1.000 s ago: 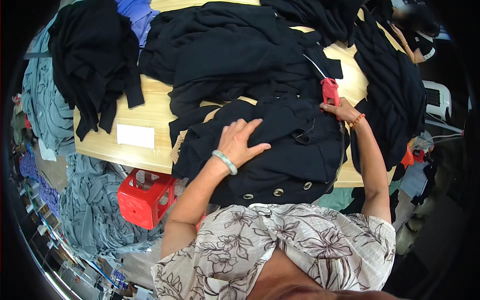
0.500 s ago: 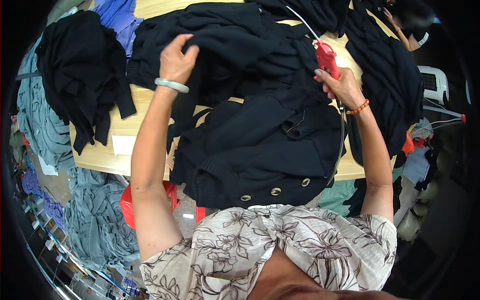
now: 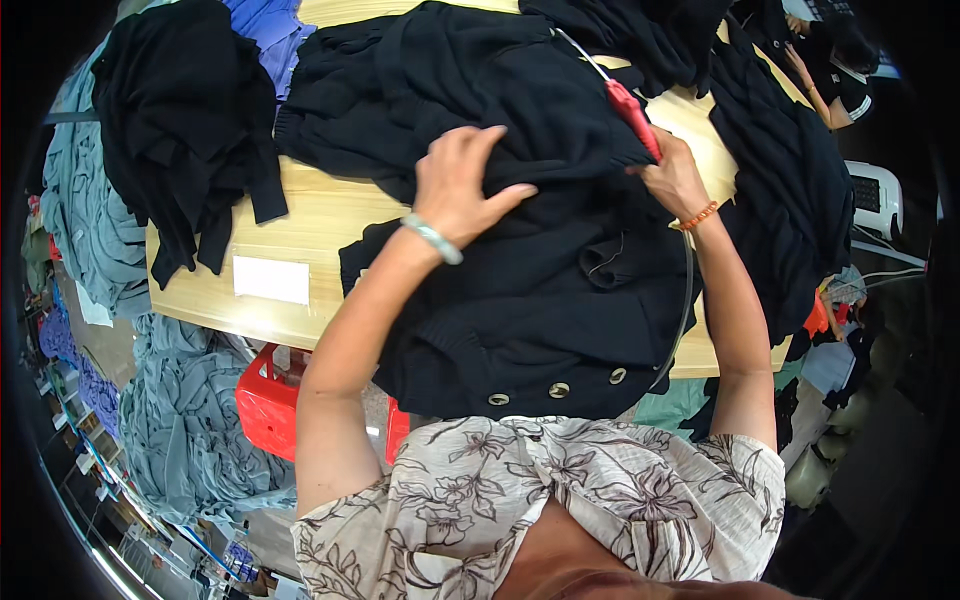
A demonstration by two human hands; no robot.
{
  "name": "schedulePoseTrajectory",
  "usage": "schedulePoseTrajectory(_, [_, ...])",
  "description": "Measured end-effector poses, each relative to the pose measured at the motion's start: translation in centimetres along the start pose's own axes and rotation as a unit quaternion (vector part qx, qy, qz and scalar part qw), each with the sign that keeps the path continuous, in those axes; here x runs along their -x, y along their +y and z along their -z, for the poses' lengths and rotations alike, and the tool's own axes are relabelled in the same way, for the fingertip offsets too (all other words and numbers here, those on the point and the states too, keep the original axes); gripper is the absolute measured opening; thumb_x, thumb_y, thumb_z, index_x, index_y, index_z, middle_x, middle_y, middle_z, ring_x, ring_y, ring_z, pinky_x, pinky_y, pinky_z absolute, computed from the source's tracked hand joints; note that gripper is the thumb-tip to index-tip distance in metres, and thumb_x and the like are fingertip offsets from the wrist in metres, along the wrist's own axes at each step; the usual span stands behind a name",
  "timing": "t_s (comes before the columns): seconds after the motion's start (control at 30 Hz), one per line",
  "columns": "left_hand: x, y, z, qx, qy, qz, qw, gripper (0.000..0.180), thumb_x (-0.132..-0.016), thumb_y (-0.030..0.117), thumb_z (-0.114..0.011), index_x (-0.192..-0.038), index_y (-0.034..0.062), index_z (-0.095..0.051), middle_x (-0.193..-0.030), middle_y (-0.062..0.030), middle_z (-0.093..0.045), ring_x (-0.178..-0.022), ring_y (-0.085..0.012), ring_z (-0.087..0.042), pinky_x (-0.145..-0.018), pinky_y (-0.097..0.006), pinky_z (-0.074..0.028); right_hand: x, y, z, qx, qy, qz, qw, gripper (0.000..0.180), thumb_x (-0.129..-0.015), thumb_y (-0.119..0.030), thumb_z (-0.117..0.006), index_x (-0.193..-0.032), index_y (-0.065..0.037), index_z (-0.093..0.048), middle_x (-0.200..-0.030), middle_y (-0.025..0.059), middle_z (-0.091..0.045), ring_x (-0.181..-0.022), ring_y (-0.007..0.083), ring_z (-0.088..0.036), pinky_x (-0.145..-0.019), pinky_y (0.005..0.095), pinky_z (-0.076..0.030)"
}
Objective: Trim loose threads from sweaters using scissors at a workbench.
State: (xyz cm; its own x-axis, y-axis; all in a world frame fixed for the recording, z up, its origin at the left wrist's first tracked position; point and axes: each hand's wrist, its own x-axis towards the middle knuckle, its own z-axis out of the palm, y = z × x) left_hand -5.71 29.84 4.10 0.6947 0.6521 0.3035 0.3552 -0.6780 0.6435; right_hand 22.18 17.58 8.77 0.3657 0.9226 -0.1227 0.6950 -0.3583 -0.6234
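My right hand (image 3: 675, 182) is wrapped round a red air blow gun (image 3: 631, 116) with a long thin metal nozzle pointing up and left. A clear hose (image 3: 688, 300) runs from under that hand toward the table's near edge. My left hand (image 3: 460, 190) rests on black knit cloth, its fingers and thumb apart, holding nothing. Under it and beyond lies a black knit garment (image 3: 440, 75) with ribbed edges. Nearer me a black cardigan (image 3: 540, 340) with several large buttons hangs slightly over the table edge. Where the two garments meet is hard to make out.
A black garment pile (image 3: 185, 120) lies at the left of the wooden table (image 3: 330, 215), near a white paper (image 3: 271, 280). More black garments (image 3: 775, 190) lie at the right. Grey-green cloth (image 3: 190, 420) and a red stool (image 3: 268, 405) stand below left. Another person (image 3: 835, 85) works far right.
My left hand has moved right and nearer me, from the far garment's left part to its near middle. The blow gun has tilted further left and lower. The far garment lies more spread out.
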Motion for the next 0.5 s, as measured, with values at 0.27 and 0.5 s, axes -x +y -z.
schedulePoseTrajectory(0.27, [3.5,-5.8,-0.7,0.218,-0.092,0.188,0.953,0.065,-0.075,0.033,-0.081,-0.126,0.0044,-0.055,-0.116,-0.0178,-0.055,-0.105,-0.0310,-0.058,-0.092,-0.038,-0.048,2.9,-1.9,4.0,-0.125,-0.070,-0.143,0.979,0.026,-0.087,-0.006,-0.057,-0.111,-0.004,-0.063,-0.074,0.0034,-0.067,-0.054,0.0042,-0.049,-0.046,0.0208,-0.036])
schedulePoseTrajectory(0.5, [-1.5,-9.2,-2.4,0.528,0.120,0.515,0.665,0.053,-0.076,0.023,-0.084,-0.113,0.0074,-0.050,-0.100,-0.0099,-0.057,-0.085,-0.0199,-0.056,-0.069,-0.031,-0.048,5.5,-2.1,6.5,-0.099,-0.032,-0.155,0.982,0.033,-0.088,-0.005,-0.057,-0.120,-0.005,-0.061,-0.069,0.0020,-0.067,-0.047,0.0010,-0.041,-0.043,0.0190,-0.031])
